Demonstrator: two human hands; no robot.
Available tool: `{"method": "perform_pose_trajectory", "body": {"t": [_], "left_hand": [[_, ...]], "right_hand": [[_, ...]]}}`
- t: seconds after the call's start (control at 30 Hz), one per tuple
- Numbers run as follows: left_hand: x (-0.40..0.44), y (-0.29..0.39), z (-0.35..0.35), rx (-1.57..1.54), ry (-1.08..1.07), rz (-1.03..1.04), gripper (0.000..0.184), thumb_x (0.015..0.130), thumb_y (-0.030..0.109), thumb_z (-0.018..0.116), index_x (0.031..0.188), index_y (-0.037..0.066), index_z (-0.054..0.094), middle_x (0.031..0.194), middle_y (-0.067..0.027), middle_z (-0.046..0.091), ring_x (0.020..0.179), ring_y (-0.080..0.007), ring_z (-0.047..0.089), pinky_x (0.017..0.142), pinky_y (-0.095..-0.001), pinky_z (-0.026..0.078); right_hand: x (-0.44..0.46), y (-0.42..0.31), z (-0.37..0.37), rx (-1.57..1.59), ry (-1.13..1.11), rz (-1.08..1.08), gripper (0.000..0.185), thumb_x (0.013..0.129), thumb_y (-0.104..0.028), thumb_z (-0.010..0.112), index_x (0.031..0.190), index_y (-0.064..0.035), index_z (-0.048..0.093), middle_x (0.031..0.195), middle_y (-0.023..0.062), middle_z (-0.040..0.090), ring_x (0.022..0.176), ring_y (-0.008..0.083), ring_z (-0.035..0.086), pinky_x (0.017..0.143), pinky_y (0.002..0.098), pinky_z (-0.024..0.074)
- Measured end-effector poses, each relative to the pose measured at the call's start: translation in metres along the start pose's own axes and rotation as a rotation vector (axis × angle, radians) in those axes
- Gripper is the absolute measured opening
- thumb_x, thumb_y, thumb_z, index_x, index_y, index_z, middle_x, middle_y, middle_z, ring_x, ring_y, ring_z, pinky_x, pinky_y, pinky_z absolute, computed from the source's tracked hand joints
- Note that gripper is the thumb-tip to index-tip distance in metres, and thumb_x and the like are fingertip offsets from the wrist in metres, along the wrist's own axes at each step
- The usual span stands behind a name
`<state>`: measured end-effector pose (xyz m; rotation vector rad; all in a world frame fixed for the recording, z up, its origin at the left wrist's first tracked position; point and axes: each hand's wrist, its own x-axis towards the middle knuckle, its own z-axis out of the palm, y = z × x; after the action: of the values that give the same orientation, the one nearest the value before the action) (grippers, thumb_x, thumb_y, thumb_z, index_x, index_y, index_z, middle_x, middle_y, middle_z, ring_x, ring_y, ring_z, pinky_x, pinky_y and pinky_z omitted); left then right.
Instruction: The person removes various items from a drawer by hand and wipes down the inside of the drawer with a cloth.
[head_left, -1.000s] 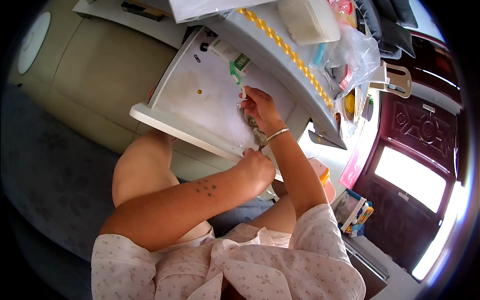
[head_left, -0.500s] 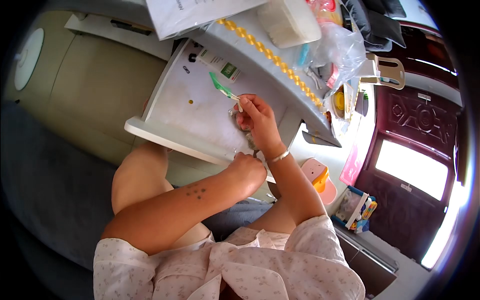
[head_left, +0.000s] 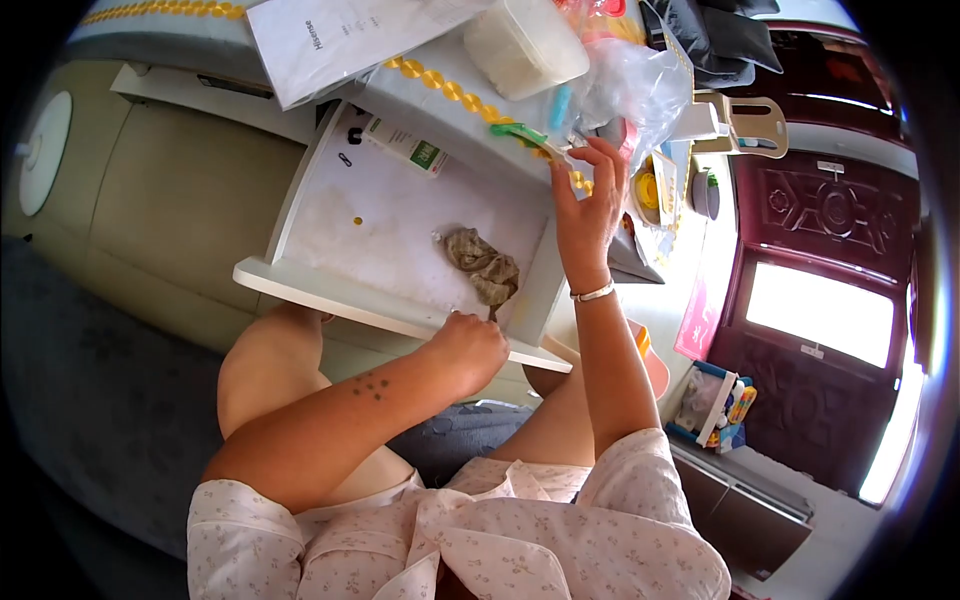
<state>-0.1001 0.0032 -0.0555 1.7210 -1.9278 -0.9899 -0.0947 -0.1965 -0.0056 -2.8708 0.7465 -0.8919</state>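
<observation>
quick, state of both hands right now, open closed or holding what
Left hand: closed, at the tail of the brown cloth; any grip is hidden.
Right hand: by the green-and-white item; whether it grips it cannot be told.

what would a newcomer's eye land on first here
Probably the open white drawer in the middle, with a crumpled brown bundle at its right side. Next, the bright green object by the right hand, at the yellow trim. Then the glaring panel in the dark red door, far right.

The drawer (head_left: 380, 225) looks smooth, the brown bundle (head_left: 482, 265) wrinkled cloth, the clear bag (head_left: 635, 90) glossy plastic.
</observation>
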Motion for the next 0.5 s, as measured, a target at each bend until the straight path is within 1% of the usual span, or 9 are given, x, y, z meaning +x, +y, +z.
{"method": "perform_pose_trajectory", "body": {"t": [0.1,0.13,0.2,0.23,0.3,0.33,0.4,0.43,0.5], "left_hand": [[0.0,0.0,0.004,-0.004,0.008,-0.003,0.021,0.076,0.021,0.069,0.091,0.006,0.066,0.092,-0.0105,0.065,0.091,-0.027,0.064,0.076,-0.043,0.05],[0.001,0.001,0.005,0.006,0.002,-0.001,0.021,0.075,0.02,0.069,0.091,0.006,0.066,0.092,-0.0107,0.065,0.09,-0.0272,0.064,0.076,-0.0432,0.05],[0.001,0.004,0.013,0.043,0.011,-0.01,0.018,0.075,0.017,0.068,0.089,0.006,0.067,0.091,-0.0109,0.066,0.09,-0.0273,0.064,0.075,-0.043,0.05],[0.002,0.005,0.015,0.086,0.022,-0.005,0.016,0.074,0.015,0.067,0.087,0.006,0.067,0.09,-0.0111,0.066,0.089,-0.0273,0.064,0.074,-0.0427,0.05],[0.001,0.008,0.009,0.067,0.021,-0.014,0.015,0.072,0.014,0.068,0.085,0.007,0.067,0.089,-0.0108,0.066,0.088,-0.0267,0.064,0.073,-0.0412,0.05],[-0.001,0.009,0.005,0.051,0.02,-0.017,0.014,0.07,0.013,0.068,0.083,0.007,0.068,0.087,-0.0104,0.066,0.087,-0.0262,0.064,0.072,-0.0398,0.049],[-0.001,0.008,0.003,0.058,-0.013,-0.019,0.015,0.069,0.013,0.069,0.083,0.008,0.069,0.087,-0.0096,0.066,0.087,-0.0254,0.063,0.071,-0.0385,0.049],[-0.001,0.008,0.002,0.069,-0.049,0.0,0.015,0.067,0.013,0.069,0.082,0.008,0.069,0.086,-0.0089,0.066,0.087,-0.0246,0.063,0.07,-0.0372,0.049],[-0.004,0.006,0.0,0.049,-0.044,-0.014,0.017,0.066,0.013,0.07,0.083,0.008,0.07,0.087,-0.0083,0.066,0.087,-0.0243,0.063,0.069,-0.0372,0.048]], "right_hand": [[-0.016,-0.015,-0.002,0.148,0.107,-0.051,0.019,0.081,-0.005,0.067,0.098,-0.005,0.06,0.105,0.0115,0.062,0.094,0.028,0.06,0.083,0.0351,0.0483],[-0.025,-0.022,0.001,0.16,0.098,-0.051,0.019,0.081,-0.005,0.067,0.098,-0.005,0.06,0.105,0.0115,0.062,0.094,0.028,0.06,0.083,0.0351,0.0483],[-0.046,-0.039,0.015,0.473,-0.4,0.218,0.019,0.081,-0.005,0.068,0.098,-0.0035,0.06,0.096,0.0114,0.064,0.083,0.024,0.063,0.072,0.0321,0.0512],[-0.055,-0.042,0.033,0.479,-0.407,0.214,0.019,0.081,-0.005,0.068,0.098,-0.0035,0.06,0.096,0.0114,0.064,0.083,0.024,0.063,0.072,0.0321,0.0512],[-0.074,-0.037,0.086,0.69,-0.433,0.347,0.018,0.082,-0.013,0.07,0.097,-0.0057,0.062,0.089,0.0084,0.065,0.073,0.0194,0.063,0.062,0.0272,0.051],[-0.075,-0.025,0.113,0.702,-0.444,0.341,0.018,0.082,-0.013,0.07,0.097,-0.0057,0.062,0.089,0.0084,0.065,0.073,0.0194,0.063,0.062,0.0272,0.051],[-0.067,-0.001,0.167,0.791,-0.684,1.028,0.038,0.083,-0.03,0.071,0.112,-0.0082,0.059,0.107,0.0066,0.06,0.098,0.0178,0.058,0.083,0.0332,0.049],[-0.063,0.004,0.183,0.798,-0.704,1.023,0.038,0.083,-0.03,0.071,0.112,-0.0082,0.059,0.107,0.0066,0.06,0.098,0.0178,0.058,0.083,0.0332,0.049],[-0.057,0.01,0.209,1.024,-0.589,1.253,0.046,0.079,-0.037,0.075,0.112,-0.0116,0.056,0.105,0.0044,0.06,0.102,0.0188,0.056,0.093,0.0389,0.0429]]}}
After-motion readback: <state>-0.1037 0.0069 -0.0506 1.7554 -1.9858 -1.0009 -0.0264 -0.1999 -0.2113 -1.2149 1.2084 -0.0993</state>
